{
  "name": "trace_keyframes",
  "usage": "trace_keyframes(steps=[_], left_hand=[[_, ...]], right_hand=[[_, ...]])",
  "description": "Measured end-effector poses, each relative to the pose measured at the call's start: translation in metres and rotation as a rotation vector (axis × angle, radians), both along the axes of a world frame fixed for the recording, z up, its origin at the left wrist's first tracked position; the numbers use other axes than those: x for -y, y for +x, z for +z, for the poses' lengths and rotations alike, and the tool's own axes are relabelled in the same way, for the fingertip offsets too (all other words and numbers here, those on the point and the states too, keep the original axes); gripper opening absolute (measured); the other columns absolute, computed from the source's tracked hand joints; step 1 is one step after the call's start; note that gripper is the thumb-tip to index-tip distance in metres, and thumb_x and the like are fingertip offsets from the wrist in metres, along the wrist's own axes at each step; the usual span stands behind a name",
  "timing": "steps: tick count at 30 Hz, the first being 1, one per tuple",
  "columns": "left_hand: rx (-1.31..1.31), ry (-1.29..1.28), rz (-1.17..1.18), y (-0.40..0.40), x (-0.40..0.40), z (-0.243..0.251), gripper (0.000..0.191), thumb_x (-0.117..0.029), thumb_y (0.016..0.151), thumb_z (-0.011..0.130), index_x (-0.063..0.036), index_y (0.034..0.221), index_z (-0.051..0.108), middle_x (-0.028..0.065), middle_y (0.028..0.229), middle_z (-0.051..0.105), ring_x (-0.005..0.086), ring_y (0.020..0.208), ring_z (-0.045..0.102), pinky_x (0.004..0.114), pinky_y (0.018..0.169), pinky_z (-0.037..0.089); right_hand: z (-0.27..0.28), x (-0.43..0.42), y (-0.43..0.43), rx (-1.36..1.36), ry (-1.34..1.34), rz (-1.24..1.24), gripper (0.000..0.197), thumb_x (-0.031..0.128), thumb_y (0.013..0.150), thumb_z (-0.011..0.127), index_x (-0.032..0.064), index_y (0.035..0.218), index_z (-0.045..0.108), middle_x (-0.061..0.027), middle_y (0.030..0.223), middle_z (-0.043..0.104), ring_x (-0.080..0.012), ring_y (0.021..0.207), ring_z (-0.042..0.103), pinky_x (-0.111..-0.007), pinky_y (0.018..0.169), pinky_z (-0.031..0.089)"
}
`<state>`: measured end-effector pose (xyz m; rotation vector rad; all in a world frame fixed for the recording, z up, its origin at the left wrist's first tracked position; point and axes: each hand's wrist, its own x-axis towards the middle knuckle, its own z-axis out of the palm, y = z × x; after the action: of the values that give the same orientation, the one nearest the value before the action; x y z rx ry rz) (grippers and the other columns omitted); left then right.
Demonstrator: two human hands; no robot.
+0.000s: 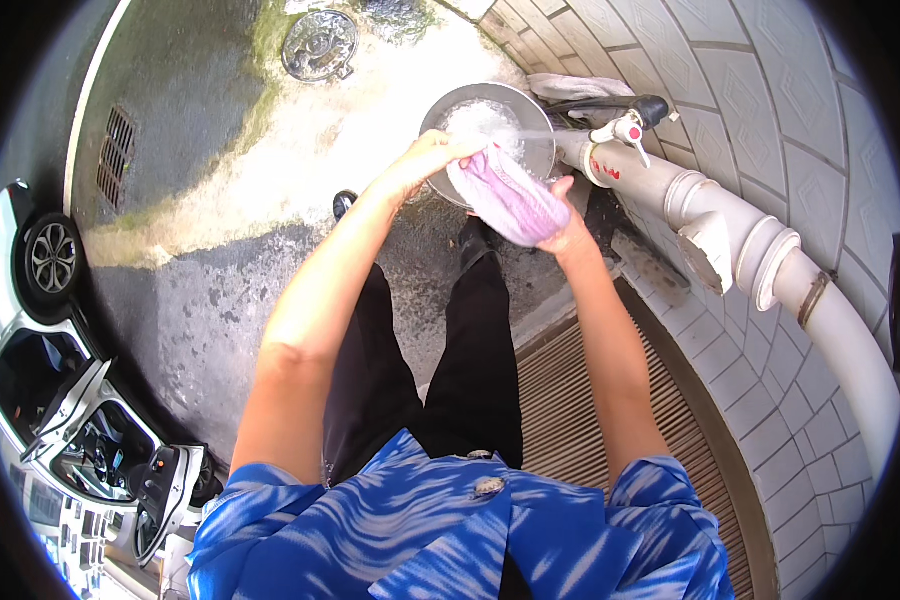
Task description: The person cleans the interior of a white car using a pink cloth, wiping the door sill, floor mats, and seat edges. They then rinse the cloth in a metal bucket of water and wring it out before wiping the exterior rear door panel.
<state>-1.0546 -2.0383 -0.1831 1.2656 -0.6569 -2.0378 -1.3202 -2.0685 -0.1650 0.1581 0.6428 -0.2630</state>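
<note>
A pink cloth (506, 196) is stretched between my two hands above a round metal basin. My left hand (439, 155) grips its upper left end, near the falling water. My right hand (566, 225) holds the lower right end, with the thumb up along the cloth. Water runs from a white tap with a red-marked handle (621, 133) on the right into the basin (534, 120), where it foams. The cloth hides part of the basin's near rim, and the fingers of my right hand are mostly hidden beneath the cloth.
A thick white drainpipe (727, 225) runs along the tiled wall (727, 82) at right. A greyish cloth (577, 86) lies behind the tap. A ribbed mat or grating (607, 405) is at lower right. A manhole cover (320, 45), a drain grate (115, 156) and a white car with open doors (67, 330) are left.
</note>
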Motion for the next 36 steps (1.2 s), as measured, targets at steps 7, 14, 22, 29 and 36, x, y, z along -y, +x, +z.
trace_keyframes(steps=[7, 14, 22, 29, 36], left_hand=[[-0.937, 0.348, 0.560, -0.088, -0.008, -0.025, 0.072, -0.062, 0.087, 0.049, 0.0004, 0.122, 0.055, 0.0191, 0.116, 0.061, 0.0327, 0.103, 0.060, 0.043, 0.095, 0.047], [-1.347, 0.110, 0.926, -0.109, -0.006, 0.062, 0.067, -0.065, 0.091, 0.033, -0.0188, 0.139, 0.040, 0.0131, 0.145, 0.038, 0.0457, 0.130, 0.037, 0.069, 0.095, 0.037], [-1.099, 0.255, 0.874, -0.100, -0.003, 0.034, 0.031, -0.040, 0.093, 0.053, -0.0114, 0.097, 0.063, 0.0100, 0.106, 0.063, 0.0304, 0.095, 0.059, 0.044, 0.080, 0.053], [-0.512, 0.425, 0.554, -0.076, 0.031, 0.039, 0.022, -0.025, 0.086, 0.065, -0.0027, 0.086, 0.062, 0.0094, 0.072, 0.063, 0.0229, 0.063, 0.061, 0.035, 0.061, 0.052], [0.386, 0.222, 0.457, -0.101, 0.043, 0.031, 0.025, -0.023, 0.074, 0.070, 0.0000, 0.084, 0.067, 0.0073, 0.073, 0.064, 0.0201, 0.065, 0.061, 0.034, 0.062, 0.049]], right_hand=[[0.066, -0.042, 0.042, -0.080, -0.048, -0.263, 0.078, 0.025, 0.072, 0.069, -0.0015, 0.138, 0.038, -0.0200, 0.126, 0.055, -0.0362, 0.109, 0.058, -0.048, 0.095, 0.048], [0.104, -0.061, 0.074, 0.075, 0.023, -0.558, 0.087, 0.031, 0.071, 0.073, 0.0148, 0.146, 0.030, -0.0106, 0.143, 0.042, -0.0319, 0.110, 0.050, -0.049, 0.078, 0.052], [0.085, -0.057, 0.063, 0.749, 0.371, -0.394, 0.099, 0.022, 0.063, 0.087, 0.0095, 0.143, 0.029, -0.0151, 0.123, 0.048, -0.0169, 0.080, 0.051, -0.020, 0.038, 0.045], [0.102, -0.021, 0.046, -0.241, -0.162, 0.236, 0.051, 0.013, 0.078, 0.072, -0.0018, 0.118, 0.045, -0.0093, 0.084, 0.055, -0.0119, 0.064, 0.053, -0.019, 0.036, 0.035], [0.033, -0.030, 0.045, -1.125, -0.888, 0.680, 0.036, 0.022, 0.060, 0.079, -0.0040, 0.080, 0.065, -0.0162, 0.067, 0.066, -0.0241, 0.059, 0.065, -0.036, 0.050, 0.048]])
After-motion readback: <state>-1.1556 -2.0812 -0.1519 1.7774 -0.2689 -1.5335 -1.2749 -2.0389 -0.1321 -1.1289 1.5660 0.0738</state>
